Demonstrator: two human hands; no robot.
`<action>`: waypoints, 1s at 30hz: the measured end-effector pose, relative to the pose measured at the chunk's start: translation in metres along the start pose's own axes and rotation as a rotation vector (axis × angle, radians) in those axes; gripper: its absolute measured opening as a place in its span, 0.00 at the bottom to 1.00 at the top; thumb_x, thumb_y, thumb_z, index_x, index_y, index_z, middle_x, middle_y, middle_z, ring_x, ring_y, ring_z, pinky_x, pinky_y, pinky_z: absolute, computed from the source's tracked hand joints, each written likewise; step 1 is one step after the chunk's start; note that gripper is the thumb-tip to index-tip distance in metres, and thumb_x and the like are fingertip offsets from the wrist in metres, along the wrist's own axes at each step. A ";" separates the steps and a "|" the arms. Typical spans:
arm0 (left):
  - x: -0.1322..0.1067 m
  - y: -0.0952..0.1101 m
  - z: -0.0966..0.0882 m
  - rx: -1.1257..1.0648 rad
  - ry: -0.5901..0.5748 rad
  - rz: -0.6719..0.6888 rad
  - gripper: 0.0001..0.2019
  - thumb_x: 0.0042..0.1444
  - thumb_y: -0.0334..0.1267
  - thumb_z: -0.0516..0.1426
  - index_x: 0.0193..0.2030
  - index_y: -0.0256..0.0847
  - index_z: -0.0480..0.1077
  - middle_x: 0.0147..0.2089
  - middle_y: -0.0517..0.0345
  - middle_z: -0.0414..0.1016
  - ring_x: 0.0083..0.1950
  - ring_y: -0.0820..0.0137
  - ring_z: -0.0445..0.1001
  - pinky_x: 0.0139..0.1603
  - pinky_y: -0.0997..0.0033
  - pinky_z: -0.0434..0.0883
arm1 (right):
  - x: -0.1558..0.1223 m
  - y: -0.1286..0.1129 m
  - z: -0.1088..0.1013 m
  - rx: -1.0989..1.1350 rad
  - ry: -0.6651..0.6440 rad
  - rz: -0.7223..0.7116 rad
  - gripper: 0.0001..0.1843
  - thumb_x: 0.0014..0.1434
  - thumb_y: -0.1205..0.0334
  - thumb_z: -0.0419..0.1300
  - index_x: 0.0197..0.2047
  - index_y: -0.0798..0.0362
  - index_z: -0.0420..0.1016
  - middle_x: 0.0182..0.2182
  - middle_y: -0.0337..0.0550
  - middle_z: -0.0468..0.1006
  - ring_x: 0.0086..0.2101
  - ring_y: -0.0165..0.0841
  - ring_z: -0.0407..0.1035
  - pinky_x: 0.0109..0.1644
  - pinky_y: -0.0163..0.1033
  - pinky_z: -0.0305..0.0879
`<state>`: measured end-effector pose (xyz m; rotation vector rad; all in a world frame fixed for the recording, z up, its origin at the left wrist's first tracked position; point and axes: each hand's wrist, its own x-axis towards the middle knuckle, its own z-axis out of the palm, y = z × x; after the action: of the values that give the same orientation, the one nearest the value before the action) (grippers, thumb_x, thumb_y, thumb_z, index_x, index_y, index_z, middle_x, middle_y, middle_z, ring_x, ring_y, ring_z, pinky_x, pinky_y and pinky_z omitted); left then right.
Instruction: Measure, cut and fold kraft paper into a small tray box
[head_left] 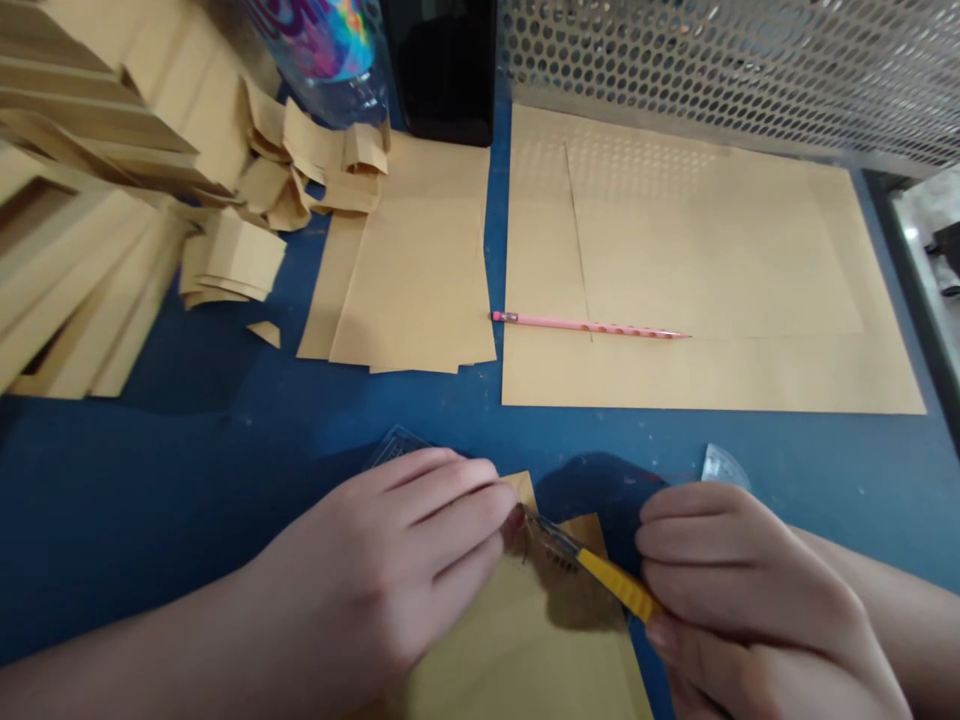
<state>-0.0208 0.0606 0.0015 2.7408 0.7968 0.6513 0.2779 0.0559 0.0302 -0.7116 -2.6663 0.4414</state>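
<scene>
My right hand (750,590) is closed around a yellow-handled craft knife (616,585). The knife slants up to the left, its metal blade end at the top edge of a brown paper piece (525,650). My left hand (405,550) has its fingers pressed together at that same edge, fingertips by the blade and a small paper flap; its thumb is hidden. Part of a clear plastic ruler or template (401,445) shows behind my left hand. Beyond my right knuckles lies a clear curved plastic piece (724,466).
A large brown sheet (712,250) with drawn lines carries a pink pencil (600,327). Left of it are stacked brown sheets (420,270), paper scraps (289,170) and folded paper piles (90,270). A bottle (322,50), a black phone (442,70) and a perforated metal panel (720,70) stand behind.
</scene>
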 end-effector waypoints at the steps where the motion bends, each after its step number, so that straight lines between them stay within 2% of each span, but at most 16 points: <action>1: 0.000 0.000 0.000 -0.004 -0.001 0.001 0.16 0.73 0.26 0.49 0.43 0.32 0.79 0.50 0.48 0.82 0.51 0.60 0.77 0.55 0.57 0.76 | 0.003 -0.001 -0.003 0.067 -0.025 0.056 0.19 0.70 0.76 0.50 0.29 0.48 0.65 0.25 0.37 0.69 0.30 0.33 0.69 0.47 0.46 0.77; 3: 0.000 0.000 0.001 -0.013 -0.006 0.001 0.15 0.73 0.27 0.50 0.43 0.32 0.79 0.49 0.49 0.82 0.51 0.60 0.77 0.55 0.57 0.76 | 0.011 0.001 -0.008 0.182 -0.069 0.106 0.19 0.71 0.75 0.50 0.30 0.48 0.66 0.26 0.37 0.69 0.32 0.33 0.69 0.48 0.45 0.76; 8: -0.001 0.000 0.001 -0.024 -0.015 -0.006 0.16 0.73 0.27 0.50 0.44 0.33 0.79 0.50 0.49 0.82 0.52 0.59 0.77 0.55 0.56 0.76 | 0.026 0.009 -0.019 0.245 -0.125 0.022 0.19 0.69 0.74 0.52 0.27 0.48 0.62 0.24 0.35 0.61 0.28 0.31 0.63 0.40 0.40 0.73; 12: 0.000 0.000 -0.001 -0.022 -0.006 -0.008 0.17 0.74 0.27 0.49 0.43 0.33 0.80 0.46 0.50 0.82 0.51 0.59 0.78 0.52 0.57 0.77 | 0.022 0.003 -0.022 0.236 -0.123 0.097 0.21 0.71 0.73 0.51 0.26 0.48 0.61 0.23 0.35 0.62 0.26 0.32 0.63 0.40 0.42 0.73; 16: 0.001 0.000 -0.001 -0.011 0.008 -0.007 0.19 0.74 0.27 0.47 0.46 0.32 0.81 0.43 0.49 0.83 0.50 0.59 0.79 0.51 0.56 0.78 | 0.016 -0.005 -0.023 0.189 -0.073 0.239 0.18 0.71 0.71 0.52 0.29 0.47 0.69 0.24 0.37 0.69 0.28 0.33 0.70 0.43 0.43 0.77; 19: 0.000 -0.001 -0.001 -0.007 0.000 0.005 0.18 0.74 0.27 0.48 0.46 0.32 0.81 0.45 0.49 0.84 0.50 0.59 0.79 0.52 0.56 0.77 | 0.020 -0.003 -0.023 0.211 -0.029 0.148 0.20 0.70 0.74 0.53 0.26 0.47 0.65 0.21 0.35 0.66 0.25 0.30 0.68 0.39 0.40 0.77; 22: 0.000 -0.002 -0.002 0.020 -0.005 0.041 0.18 0.74 0.27 0.48 0.48 0.33 0.81 0.50 0.52 0.84 0.52 0.59 0.79 0.56 0.56 0.74 | 0.028 0.009 -0.025 0.191 0.087 0.014 0.20 0.65 0.77 0.57 0.25 0.47 0.63 0.19 0.32 0.67 0.23 0.29 0.70 0.37 0.38 0.78; 26: -0.001 0.000 -0.005 0.091 -0.027 0.093 0.18 0.74 0.27 0.47 0.52 0.34 0.80 0.54 0.53 0.84 0.52 0.60 0.78 0.55 0.55 0.73 | 0.032 0.026 -0.021 0.169 0.186 -0.136 0.09 0.59 0.75 0.59 0.37 0.51 0.73 0.22 0.37 0.75 0.27 0.33 0.76 0.38 0.43 0.81; 28: -0.003 0.002 -0.006 0.096 -0.052 0.080 0.17 0.74 0.27 0.48 0.54 0.33 0.79 0.56 0.53 0.83 0.52 0.60 0.77 0.54 0.55 0.73 | 0.033 0.030 -0.016 0.181 0.219 -0.147 0.09 0.59 0.74 0.58 0.41 0.54 0.74 0.23 0.39 0.76 0.26 0.33 0.76 0.37 0.43 0.81; 30: -0.007 0.005 -0.005 0.078 -0.067 0.045 0.18 0.74 0.27 0.47 0.56 0.33 0.78 0.58 0.52 0.82 0.54 0.59 0.77 0.57 0.53 0.72 | 0.034 0.030 -0.011 0.166 0.247 -0.120 0.09 0.60 0.73 0.58 0.43 0.54 0.74 0.23 0.39 0.77 0.26 0.33 0.76 0.36 0.43 0.81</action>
<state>-0.0264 0.0529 0.0051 2.8421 0.7639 0.5446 0.2676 0.1007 0.0368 -0.5166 -2.3926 0.5005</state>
